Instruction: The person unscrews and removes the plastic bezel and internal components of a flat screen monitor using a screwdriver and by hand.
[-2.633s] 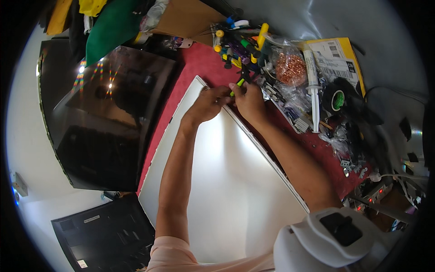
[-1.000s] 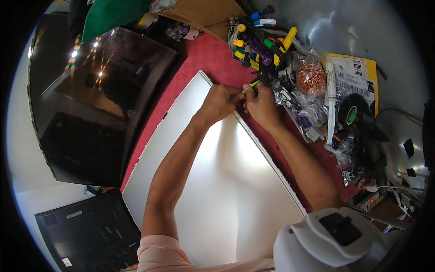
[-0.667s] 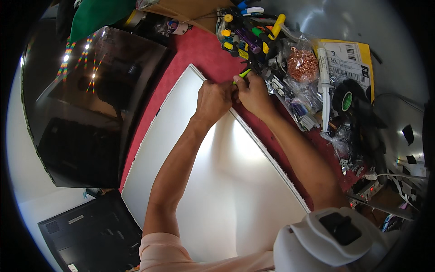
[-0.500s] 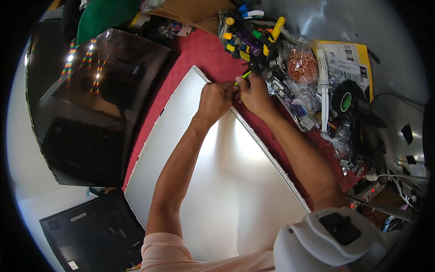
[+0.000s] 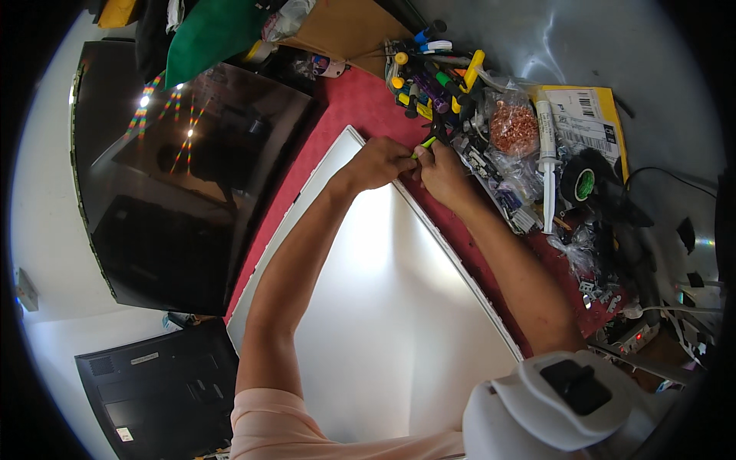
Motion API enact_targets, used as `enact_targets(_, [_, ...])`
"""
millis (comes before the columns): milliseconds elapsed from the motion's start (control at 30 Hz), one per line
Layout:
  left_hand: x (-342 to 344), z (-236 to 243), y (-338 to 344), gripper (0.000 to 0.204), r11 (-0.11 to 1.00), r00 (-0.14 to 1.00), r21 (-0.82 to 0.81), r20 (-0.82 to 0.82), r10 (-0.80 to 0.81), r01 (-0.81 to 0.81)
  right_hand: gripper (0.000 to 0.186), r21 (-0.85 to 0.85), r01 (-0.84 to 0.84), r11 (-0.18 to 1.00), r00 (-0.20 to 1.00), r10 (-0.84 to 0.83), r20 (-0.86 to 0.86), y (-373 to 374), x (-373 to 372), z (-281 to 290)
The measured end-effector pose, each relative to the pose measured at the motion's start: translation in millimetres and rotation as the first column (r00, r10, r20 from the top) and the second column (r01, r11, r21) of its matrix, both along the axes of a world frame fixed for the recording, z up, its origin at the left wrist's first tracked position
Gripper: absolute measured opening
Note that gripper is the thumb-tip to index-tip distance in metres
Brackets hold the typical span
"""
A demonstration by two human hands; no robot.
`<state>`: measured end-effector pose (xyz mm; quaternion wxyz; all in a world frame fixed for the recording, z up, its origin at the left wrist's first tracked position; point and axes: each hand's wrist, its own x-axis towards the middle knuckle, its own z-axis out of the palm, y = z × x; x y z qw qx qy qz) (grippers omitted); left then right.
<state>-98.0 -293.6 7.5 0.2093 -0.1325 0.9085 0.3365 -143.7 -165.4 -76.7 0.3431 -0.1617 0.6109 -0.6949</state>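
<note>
A large white panel [image 5: 345,345] with a thin raised rim, like a screen's backlight, lies on a red mat in front of me. At its far right edge my two hands meet. My right hand [image 5: 445,178] pinches a slim yellow-green tool [image 5: 427,142]; its kind is hard to tell, as the fingers cover much of it. Close against it, my left hand [image 5: 377,163] is bent over the panel's edge with its fingers closed. Whatever lies between those fingertips is hidden.
The red mat [image 5: 343,96] carries screwdrivers and pliers [image 5: 433,84], copper mesh [image 5: 514,128], a syringe [image 5: 547,153] and a roll of black tape [image 5: 585,184]. A dark screen [image 5: 192,184] stands left, above a black back cover [image 5: 161,391]. A white device [image 5: 560,399] sits lower right.
The view has shifted, so the surroundings sit slightly further right and lower. My left hand has turned flatter over the panel's edge. The yellow-green tool stays in my right hand.
</note>
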Motion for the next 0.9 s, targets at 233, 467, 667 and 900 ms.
enact_targets(233, [16.7, -7.4, -0.9, 0.018, 0.997, 0.981, -0.033, -0.185, 0.065, -0.073, 0.028, -0.028, 0.148, 0.989, 0.988, -0.147, 0.04, -5.9, 13.8, 2.6])
enact_targets(467, [29.7, -16.7, 9.3, 0.008, 0.979, 0.931, -0.197, -0.365, -0.016, -0.06, 0.027, 0.023, 0.156, 0.988, 0.982, -0.152, -0.112, -9.5, 14.3, -14.2])
enact_targets(667, [36.7, -16.5, 9.5, 0.01, 0.955, 0.889, -0.231, -0.453, 0.064, -0.186, 0.031, 0.031, 0.125, 0.992, 0.991, -0.124, -0.052, -5.0, 18.4, -2.4])
enact_targets(900, [39.4, -19.2, 12.0, 0.011, 0.952, 0.881, -0.207, -0.461, 0.107, -0.224, 0.03, -0.003, 0.189, 0.982, 0.98, -0.189, -0.059, -4.4, 20.6, 4.8])
